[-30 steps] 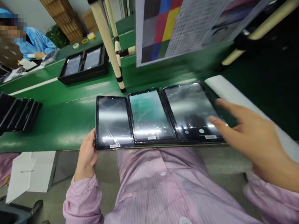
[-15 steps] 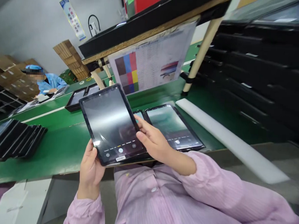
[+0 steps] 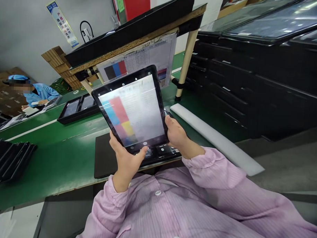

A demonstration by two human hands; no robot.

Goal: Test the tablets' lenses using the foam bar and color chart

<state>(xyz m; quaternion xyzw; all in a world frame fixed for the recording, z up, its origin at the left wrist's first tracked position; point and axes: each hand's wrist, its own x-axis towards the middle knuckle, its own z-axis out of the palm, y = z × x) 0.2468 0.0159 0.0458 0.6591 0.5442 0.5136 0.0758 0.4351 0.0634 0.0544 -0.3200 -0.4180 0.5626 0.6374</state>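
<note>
I hold a black tablet (image 3: 131, 106) upright in front of me with both hands. Its lit screen shows a blurred image of coloured squares and a sheet of text. My left hand (image 3: 125, 161) grips the bottom left corner, thumb on the lower bezel. My right hand (image 3: 176, 135) grips the right edge near the bottom. Behind the tablet, a colour chart sheet (image 3: 139, 62) hangs from the shelf. Another tablet (image 3: 167, 151) lies flat on the green bench (image 3: 58, 153) under my hands, mostly hidden.
A black mat (image 3: 103, 158) lies on the bench at left of my hands. A white foam strip (image 3: 215, 138) runs along the right. Black trays (image 3: 8, 160) are stacked far left, a black tray (image 3: 78, 107) holds tablets behind. Black tray stacks (image 3: 266, 67) stand right. A person in blue (image 3: 34, 94) works far left.
I have raised the tablet from the bench to upright facing the chart. Its screen changed from dark to showing the chart. My right hand moved from the screen to the right edge.
</note>
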